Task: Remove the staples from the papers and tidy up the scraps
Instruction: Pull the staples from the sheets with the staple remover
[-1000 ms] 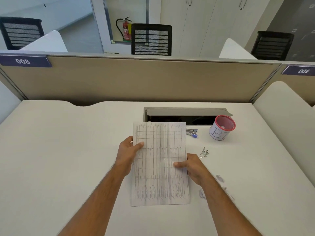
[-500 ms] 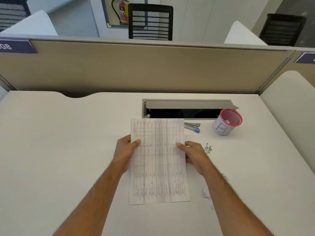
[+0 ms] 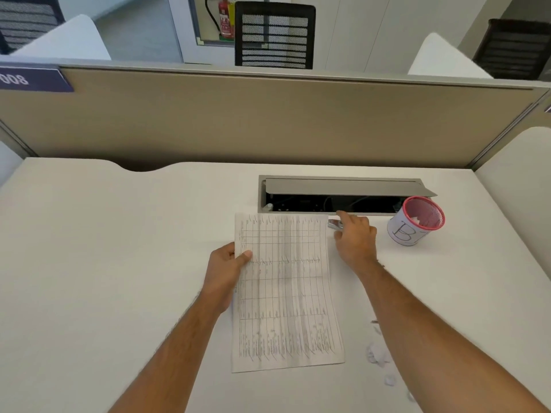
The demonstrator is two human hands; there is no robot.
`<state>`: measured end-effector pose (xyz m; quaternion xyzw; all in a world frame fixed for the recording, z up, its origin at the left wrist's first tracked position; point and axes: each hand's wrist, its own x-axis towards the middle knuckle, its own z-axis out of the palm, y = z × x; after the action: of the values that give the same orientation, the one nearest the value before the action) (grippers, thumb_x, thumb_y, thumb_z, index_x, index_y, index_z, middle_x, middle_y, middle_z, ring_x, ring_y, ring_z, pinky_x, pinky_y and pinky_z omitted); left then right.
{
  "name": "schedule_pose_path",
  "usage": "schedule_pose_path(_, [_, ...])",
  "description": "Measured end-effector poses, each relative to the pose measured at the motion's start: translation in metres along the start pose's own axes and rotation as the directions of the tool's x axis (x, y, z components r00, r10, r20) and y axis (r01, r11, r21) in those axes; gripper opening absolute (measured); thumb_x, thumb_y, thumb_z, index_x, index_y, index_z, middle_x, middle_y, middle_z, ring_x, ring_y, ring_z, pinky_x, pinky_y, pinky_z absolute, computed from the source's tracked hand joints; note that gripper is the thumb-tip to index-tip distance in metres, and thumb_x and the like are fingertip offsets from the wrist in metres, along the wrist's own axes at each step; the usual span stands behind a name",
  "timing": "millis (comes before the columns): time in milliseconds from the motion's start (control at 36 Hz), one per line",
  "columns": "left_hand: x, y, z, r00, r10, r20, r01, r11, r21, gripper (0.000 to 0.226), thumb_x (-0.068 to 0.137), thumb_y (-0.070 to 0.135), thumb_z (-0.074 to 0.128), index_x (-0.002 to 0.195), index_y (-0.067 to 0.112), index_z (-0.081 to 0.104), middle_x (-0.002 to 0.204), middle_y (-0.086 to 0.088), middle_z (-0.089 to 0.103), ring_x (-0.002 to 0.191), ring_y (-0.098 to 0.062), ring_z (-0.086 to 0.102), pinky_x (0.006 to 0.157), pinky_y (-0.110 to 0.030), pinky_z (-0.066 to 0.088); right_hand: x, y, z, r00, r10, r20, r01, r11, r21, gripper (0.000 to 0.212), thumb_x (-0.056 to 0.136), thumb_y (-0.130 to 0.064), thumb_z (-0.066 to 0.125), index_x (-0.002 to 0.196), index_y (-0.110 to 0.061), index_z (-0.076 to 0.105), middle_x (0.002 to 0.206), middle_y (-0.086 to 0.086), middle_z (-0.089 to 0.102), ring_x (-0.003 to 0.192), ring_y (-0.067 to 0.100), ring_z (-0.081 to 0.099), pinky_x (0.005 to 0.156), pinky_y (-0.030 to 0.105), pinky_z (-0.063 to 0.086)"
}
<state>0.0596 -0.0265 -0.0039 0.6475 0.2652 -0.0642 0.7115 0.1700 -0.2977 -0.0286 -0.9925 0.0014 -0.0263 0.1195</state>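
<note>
Cup (image 3: 415,222) lettered "B"; partition tag (image 3: 31,80) "008". Left hand (image 3: 225,271) pinches paper (image 3: 286,293) left edge; right hand (image 3: 354,239), fingers curled, touches stapler remover (image 3: 334,224) right of paper.

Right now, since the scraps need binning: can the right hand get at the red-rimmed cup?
Probably yes. The right hand sits over the staple remover, with bare desk between it and the cup; nothing stands in the way.
</note>
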Motion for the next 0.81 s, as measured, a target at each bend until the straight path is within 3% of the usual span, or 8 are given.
schedule_pose_path(222, [-0.009,-0.003,-0.005,1.0,0.008,-0.003,-0.008,1.0,0.001,0.026,0.099,0.008,0.064,0.123,0.01,0.072,0.111,-0.001,0.08,0.104,-0.021,0.076,0.094,-0.046,0.06,-0.005,-0.003,0.0,0.999,0.021,-0.037,-0.026,0.989,-0.147,0.025,0.099,-0.019,0.054,0.121,-0.017,0.066,0.112,0.005,0.066,0.108,0.027,0.055,0.092,0.043,0.036])
schedule_pose_path(306, [-0.018,-0.004,-0.007,1.0,0.019,-0.002,-0.019,1.0,0.013,0.026,0.099,0.008,0.064,0.124,0.011,0.072,0.111,0.0,0.08,0.104,-0.019,0.076,0.094,-0.046,0.06,-0.005,-0.008,-0.008,0.999,0.028,-0.043,-0.029,0.999,-0.025,0.027,0.1,-0.017,0.055,0.125,-0.013,0.065,0.116,0.009,0.066,0.112,0.029,0.057,0.095,0.044,0.04])
schedule_pose_path(389, [-0.028,-0.004,-0.008,0.999,0.031,-0.008,-0.03,0.999,0.029,0.025,0.099,0.009,0.064,0.122,0.013,0.073,0.109,0.001,0.08,0.102,-0.02,0.077,0.093,-0.046,0.061,-0.005,-0.016,-0.023,0.989,0.093,-0.112,-0.06,0.961,0.271,0.026,0.1,-0.014,0.056,0.124,-0.008,0.064,0.109,0.013,0.064,0.103,0.032,0.06,0.077,0.036,0.045])
schedule_pose_path(500, [-0.044,-0.002,-0.009,0.999,0.031,-0.014,-0.031,0.999,0.027,0.025,0.1,0.009,0.063,0.123,0.013,0.073,0.107,0.0,0.08,0.099,-0.02,0.078,0.088,-0.043,0.063,-0.008,-0.037,-0.052,0.971,0.229,-0.074,-0.129,0.753,0.645,0.028,0.103,-0.015,0.052,0.129,-0.011,0.06,0.109,0.011,0.065,0.094,0.025,0.063,0.076,0.033,0.049])
schedule_pose_path(639, [-0.062,-0.001,-0.01,0.999,0.049,-0.012,-0.048,0.997,0.068,0.024,0.101,0.011,0.062,0.123,0.015,0.072,0.107,0.001,0.08,0.098,-0.021,0.078,0.088,-0.046,0.063,-0.023,-0.067,-0.075,0.952,0.3,-0.057,-0.104,0.494,0.863,0.037,0.104,-0.02,0.05,0.141,-0.015,0.047,0.106,0.005,0.063,0.093,0.018,0.061,0.068,0.017,0.047])
schedule_pose_path(722, [-0.072,-0.002,-0.01,0.998,0.059,-0.006,-0.059,0.995,0.083,0.023,0.102,0.011,0.061,0.122,0.014,0.072,0.107,0.0,0.08,0.098,-0.02,0.078,0.087,-0.046,0.063,-0.024,-0.084,-0.082,0.921,0.374,0.108,-0.173,0.143,0.974,0.037,0.102,-0.011,0.05,0.139,-0.011,0.045,0.093,0.01,0.061,0.08,0.02,0.063,0.082,0.037,0.061])
schedule_pose_path(778, [-0.079,-0.003,-0.01,0.998,0.068,-0.003,-0.067,0.993,0.093,0.023,0.102,0.012,0.061,0.121,0.014,0.072,0.106,0.001,0.08,0.097,-0.02,0.078,0.087,-0.045,0.064,-0.026,-0.094,-0.087,0.907,0.34,0.25,-0.223,-0.117,0.968,0.031,0.101,-0.006,0.048,0.132,-0.004,0.048,0.082,0.01,0.055,0.073,0.022,0.061,0.082,0.048,0.062])
schedule_pose_path(806, [-0.082,-0.005,-0.01,0.997,0.071,-0.004,-0.071,0.992,0.102,0.022,0.102,0.012,0.06,0.121,0.014,0.072,0.106,0.001,0.08,0.097,-0.019,0.078,0.087,-0.045,0.064,-0.028,-0.101,-0.09,0.906,0.305,0.292,-0.242,-0.191,0.951,0.023,0.102,-0.005,0.049,0.124,-0.002,0.051,0.081,0.011,0.054,0.076,0.026,0.062,0.079,0.049,0.062])
